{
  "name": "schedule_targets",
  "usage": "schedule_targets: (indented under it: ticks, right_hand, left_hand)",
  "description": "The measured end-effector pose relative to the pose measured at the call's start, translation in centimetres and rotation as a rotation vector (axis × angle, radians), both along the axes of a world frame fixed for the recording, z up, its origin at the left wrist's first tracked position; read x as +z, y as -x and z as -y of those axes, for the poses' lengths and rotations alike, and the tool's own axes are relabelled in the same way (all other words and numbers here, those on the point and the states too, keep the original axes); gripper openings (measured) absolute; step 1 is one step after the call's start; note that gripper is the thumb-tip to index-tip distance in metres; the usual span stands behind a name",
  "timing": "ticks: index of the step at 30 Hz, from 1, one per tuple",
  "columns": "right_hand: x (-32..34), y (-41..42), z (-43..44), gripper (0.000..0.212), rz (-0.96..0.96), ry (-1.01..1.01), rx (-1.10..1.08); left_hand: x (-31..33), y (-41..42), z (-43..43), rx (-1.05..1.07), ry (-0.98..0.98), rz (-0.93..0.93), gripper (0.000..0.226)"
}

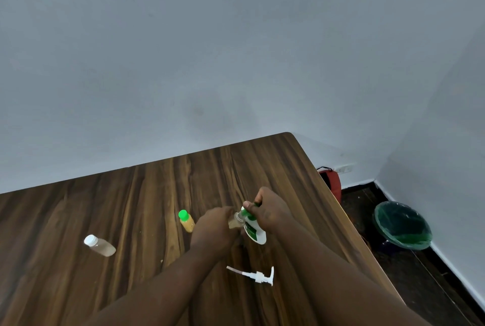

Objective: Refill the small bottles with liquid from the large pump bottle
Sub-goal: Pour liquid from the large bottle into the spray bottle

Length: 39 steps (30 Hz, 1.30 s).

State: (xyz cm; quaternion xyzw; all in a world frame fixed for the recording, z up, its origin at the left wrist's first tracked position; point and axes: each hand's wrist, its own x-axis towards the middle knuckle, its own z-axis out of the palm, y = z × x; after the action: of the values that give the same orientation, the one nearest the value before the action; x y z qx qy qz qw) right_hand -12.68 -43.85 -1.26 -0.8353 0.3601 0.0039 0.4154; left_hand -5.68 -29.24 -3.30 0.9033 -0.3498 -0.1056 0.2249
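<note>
Hands enter from the bottom edge of the frame. Between the forearms, nearest, a loose white pump [258, 276] with its dip tube lies flat on the table [131, 207].

Lower centre: the left hand [214, 231] has its fingers curled round a small open bottle [233, 222], uncapped, its mouth close against the green top [248, 214] of the large bottle [256, 235]. The right hand [271, 214] grips that green top, thumb over it. I cannot tell whether it is pressing or tilting.

Risk, as judged:
- The small mouth is narrow and hand-held. Any drift off the outlet puts liquid on the fingers and the wood.
- The fill level is hidden behind the left hand, so overflow is likely if dispensing runs on unchecked.
- Wet fingers would then slip on the smooth plastic.

Containers:
- Small open bottle: clear, brownish tint, level unreadable.
- Large bottle: opaque white with a green label, contents not visible.
- Green-capped bottle [186, 220], just left of the hands: closed, with yellow-orange liquid well up its body.
- White-capped bottle [99, 245], further left: closed, holding pale tan liquid.

Right of the frame, on the floor beyond the table edge, stands a green-lined bin [402, 226].
</note>
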Motion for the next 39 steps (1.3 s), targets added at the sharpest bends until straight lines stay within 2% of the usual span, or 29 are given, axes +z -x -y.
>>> schedule_targets:
  ticks: [16,30,35,39]
  right_hand:
    - [0.29,-0.1,0.07,0.023,0.015,-0.04,-0.002]
    - [-0.05,-0.02,0.15,0.025,0.007,-0.024,-0.018]
    - [0.13,0.01,0.09,0.025,0.017,-0.033,-0.017]
    - [-0.11,0.1,0.02,0.026,0.022,-0.018,-0.014]
  left_hand:
    - [0.23,-0.12,-0.17,-0.006,0.019,0.006,0.016]
    - [-0.56,-0.26,0.05,0.013,0.003,-0.01,0.024]
    - [-0.61,-0.29,0.07,0.013,0.013,0.005,0.02]
    - [-0.7,-0.44,0.02,0.001,0.009,0.015,0.027]
